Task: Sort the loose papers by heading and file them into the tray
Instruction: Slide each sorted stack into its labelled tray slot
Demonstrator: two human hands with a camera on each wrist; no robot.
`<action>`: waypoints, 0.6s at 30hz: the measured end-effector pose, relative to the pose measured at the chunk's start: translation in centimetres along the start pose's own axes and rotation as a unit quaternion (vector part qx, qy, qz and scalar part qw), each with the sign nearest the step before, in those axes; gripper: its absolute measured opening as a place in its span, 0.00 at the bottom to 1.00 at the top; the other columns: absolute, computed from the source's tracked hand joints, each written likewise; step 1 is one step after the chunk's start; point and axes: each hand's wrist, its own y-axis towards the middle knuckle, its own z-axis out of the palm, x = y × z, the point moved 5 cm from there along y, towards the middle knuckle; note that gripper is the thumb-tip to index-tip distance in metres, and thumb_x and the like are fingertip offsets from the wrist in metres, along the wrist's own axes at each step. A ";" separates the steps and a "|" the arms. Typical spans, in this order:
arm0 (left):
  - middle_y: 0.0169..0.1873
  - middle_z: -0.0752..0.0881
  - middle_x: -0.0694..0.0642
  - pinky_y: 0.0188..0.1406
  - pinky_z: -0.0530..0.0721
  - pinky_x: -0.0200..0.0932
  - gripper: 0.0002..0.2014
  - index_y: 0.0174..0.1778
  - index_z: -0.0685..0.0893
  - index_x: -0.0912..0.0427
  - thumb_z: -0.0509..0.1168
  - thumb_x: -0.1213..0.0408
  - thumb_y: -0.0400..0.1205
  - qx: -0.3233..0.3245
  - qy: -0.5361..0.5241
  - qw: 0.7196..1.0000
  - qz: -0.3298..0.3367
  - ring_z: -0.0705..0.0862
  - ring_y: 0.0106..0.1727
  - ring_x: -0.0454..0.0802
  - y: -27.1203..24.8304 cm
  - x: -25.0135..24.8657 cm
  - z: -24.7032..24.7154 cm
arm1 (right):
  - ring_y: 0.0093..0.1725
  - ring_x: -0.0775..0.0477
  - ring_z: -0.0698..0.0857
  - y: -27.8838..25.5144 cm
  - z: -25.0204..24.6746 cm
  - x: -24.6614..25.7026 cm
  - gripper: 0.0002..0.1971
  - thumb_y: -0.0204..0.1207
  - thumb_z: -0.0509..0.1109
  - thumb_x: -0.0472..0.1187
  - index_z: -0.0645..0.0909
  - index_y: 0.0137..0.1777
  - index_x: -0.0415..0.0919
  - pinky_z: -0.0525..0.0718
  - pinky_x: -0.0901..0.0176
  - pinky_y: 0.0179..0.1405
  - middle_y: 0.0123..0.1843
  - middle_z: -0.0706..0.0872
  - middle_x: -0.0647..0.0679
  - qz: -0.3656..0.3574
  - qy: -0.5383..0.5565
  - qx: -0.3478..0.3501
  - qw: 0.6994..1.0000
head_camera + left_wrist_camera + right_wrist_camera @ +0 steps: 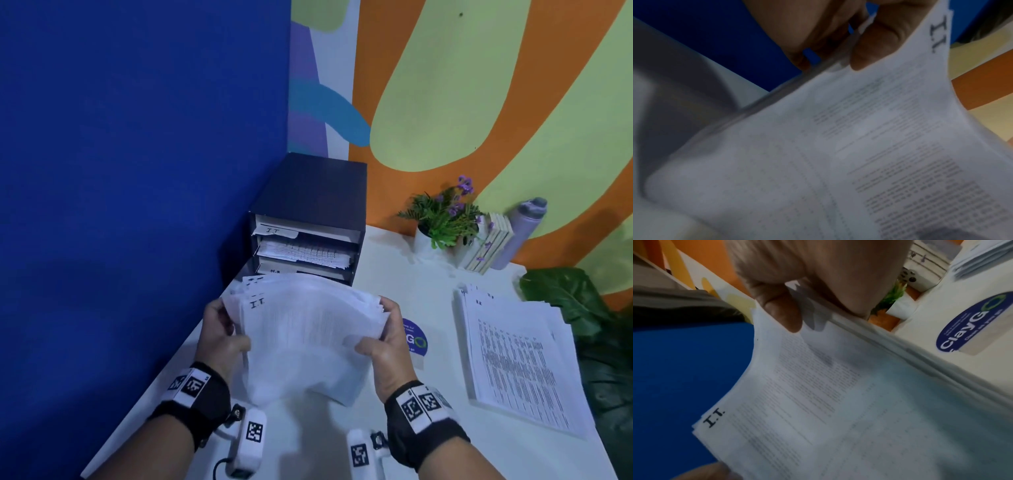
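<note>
We hold a thick sheaf of papers headed "I.T." above the white table, our left hand pinching its left edge with thumb on top, our right hand curled round its right edge. The dark tray unit stands just beyond, at the far left. Another paper stack lies on the right.

printed text on papers blurred
</note>
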 end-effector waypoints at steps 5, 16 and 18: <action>0.47 0.85 0.57 0.50 0.82 0.53 0.27 0.50 0.78 0.45 0.56 0.84 0.69 0.003 -0.002 1.000 -0.013 0.84 0.50 0.57 0.0 -0.2 1.7 | 0.40 0.48 0.81 0.6 0.5 0.3 0.30 0.51 0.62 0.19 0.81 0.51 0.46 0.81 0.59 0.31 0.45 0.82 0.51 -0.014 0.009 0.000 1.000; 0.47 0.90 0.59 0.57 0.84 0.66 0.25 0.48 0.86 0.44 0.66 0.77 0.60 0.023 0.036 0.999 -0.015 0.88 0.53 0.63 0.6 0.0 1.6 | 0.39 0.43 0.85 0.1 -0.5 -0.3 0.19 0.51 0.68 0.24 0.81 0.43 0.40 0.82 0.55 0.33 0.41 0.86 0.41 0.035 -0.025 0.073 0.996; 0.47 0.90 0.61 0.56 0.85 0.65 0.23 0.48 0.87 0.50 0.66 0.76 0.61 0.035 0.031 0.999 -0.013 0.88 0.53 0.65 0.4 -0.1 1.7 | 0.35 0.43 0.82 0.2 -0.5 -0.3 0.16 0.49 0.70 0.24 0.81 0.37 0.40 0.79 0.57 0.31 0.36 0.81 0.40 0.036 -0.032 0.056 0.997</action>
